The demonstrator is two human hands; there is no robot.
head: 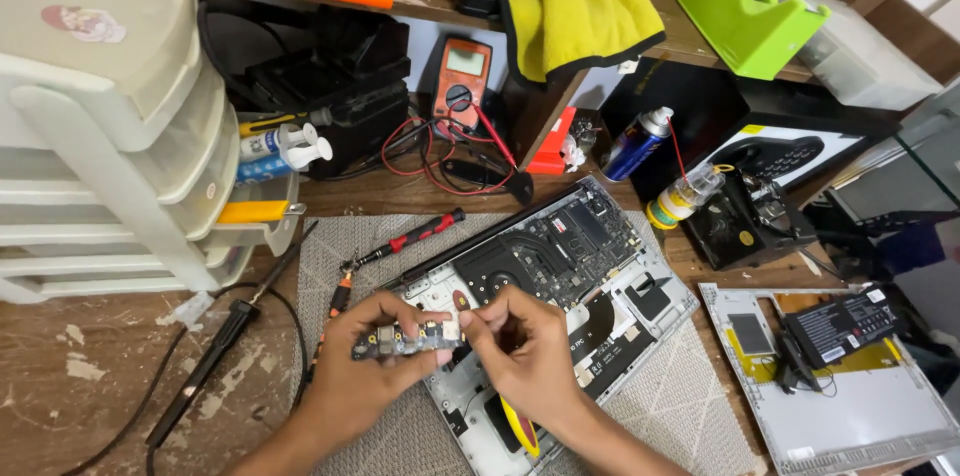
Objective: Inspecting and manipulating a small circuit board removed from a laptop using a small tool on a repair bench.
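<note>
Two hands pinch a small circuit board above an opened laptop.

The left hand [365, 371] and right hand [525, 351] clamp the thin, narrow circuit board [405, 341] together, near the metal laptop [560, 276] on a woven grey mat [690, 406].

A small orange meter [461, 76] with a grey screen [466, 60] stands at the back of the counter. Right of it is a blue spray can [636, 145]. A black box [790, 151] leans further right.
</note>
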